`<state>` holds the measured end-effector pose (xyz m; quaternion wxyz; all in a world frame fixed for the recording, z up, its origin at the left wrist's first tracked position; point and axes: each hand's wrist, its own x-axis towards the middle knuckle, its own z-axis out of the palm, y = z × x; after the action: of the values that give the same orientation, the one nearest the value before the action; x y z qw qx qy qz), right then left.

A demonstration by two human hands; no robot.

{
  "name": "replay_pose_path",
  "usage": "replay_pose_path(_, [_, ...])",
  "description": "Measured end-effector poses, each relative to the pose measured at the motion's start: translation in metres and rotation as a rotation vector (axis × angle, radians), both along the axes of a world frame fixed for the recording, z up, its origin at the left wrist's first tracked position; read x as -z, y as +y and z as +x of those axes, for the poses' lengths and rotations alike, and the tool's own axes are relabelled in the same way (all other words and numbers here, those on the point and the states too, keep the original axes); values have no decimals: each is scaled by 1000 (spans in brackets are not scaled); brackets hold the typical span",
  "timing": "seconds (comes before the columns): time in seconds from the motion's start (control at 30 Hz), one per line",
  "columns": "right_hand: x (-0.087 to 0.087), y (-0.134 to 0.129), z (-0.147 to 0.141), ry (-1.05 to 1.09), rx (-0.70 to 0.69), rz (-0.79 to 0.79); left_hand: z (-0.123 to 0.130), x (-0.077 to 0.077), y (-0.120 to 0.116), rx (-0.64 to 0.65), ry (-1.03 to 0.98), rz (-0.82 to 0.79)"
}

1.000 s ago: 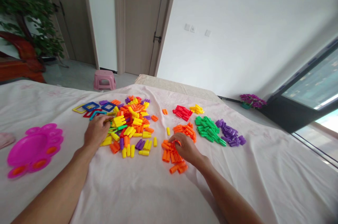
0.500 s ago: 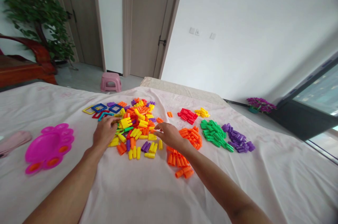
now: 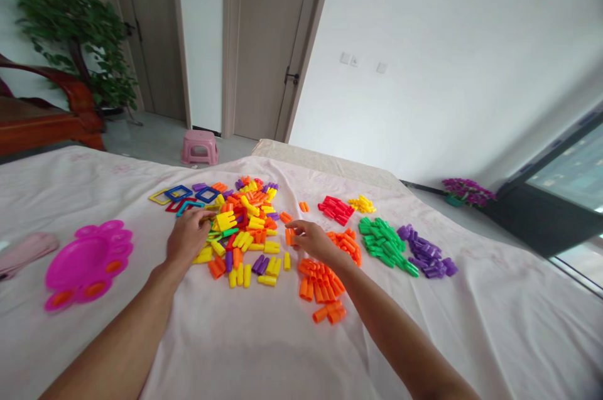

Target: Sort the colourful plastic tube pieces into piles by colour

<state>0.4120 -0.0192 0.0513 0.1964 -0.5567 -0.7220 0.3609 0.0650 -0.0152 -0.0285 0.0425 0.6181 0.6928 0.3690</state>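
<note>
My right hand [image 3: 311, 240] pinches an orange plastic building block [image 3: 289, 236] just off the right side of a mixed pile of building blocks [image 3: 249, 221]. The pile holds yellow, orange, purple, red and green pieces. My left hand [image 3: 187, 235] is at the pile's left edge with its fingers bent together. Close by its fingertips is a yellow pronged block [image 3: 225, 221]; what the fingers grip, if anything, is hidden. Next to my right wrist lie orange blocks [image 3: 321, 279], partly behind the forearm.
Beyond are groups of red blocks [image 3: 336, 209], yellow blocks [image 3: 362, 203], green blocks [image 3: 384, 240] and purple blocks [image 3: 426, 252]. Square frames [image 3: 179, 193] lie behind my left hand. A pink paw-shaped tray [image 3: 87, 259] and a pink cloth item [image 3: 31, 252] rest at left on the cloth [image 3: 254, 343].
My right hand has drawn back slightly to the right from the pile, and an orange block now shows clearly between its fingers. My left hand has stayed put.
</note>
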Motion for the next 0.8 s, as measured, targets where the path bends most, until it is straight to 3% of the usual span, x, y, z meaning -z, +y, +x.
replay_pose_path(0.13, [4, 5, 29, 262, 51, -56, 0, 0, 0, 7, 8, -2])
replay_pose_path(0.33, [-12, 5, 73, 202, 103, 211, -2, 2, 1, 10, 20, 12])
replay_pose_path(0.43, [-17, -11, 73, 67, 35, 295, -2, 1, 0, 1, 17, -7])
replay_pose_path(0.57, [-12, -36, 57, -88, -23, 388, 1, -4, -2, 2, 1, -14])
replay_pose_path(0.67, [-10, -45, 52, -128, -90, 349, 3, -6, -4, 13, -14, -7])
replay_pose_path(0.8, [-22, -45, 55, -133, -183, 234, 2, -4, -3, 2, -16, -7])
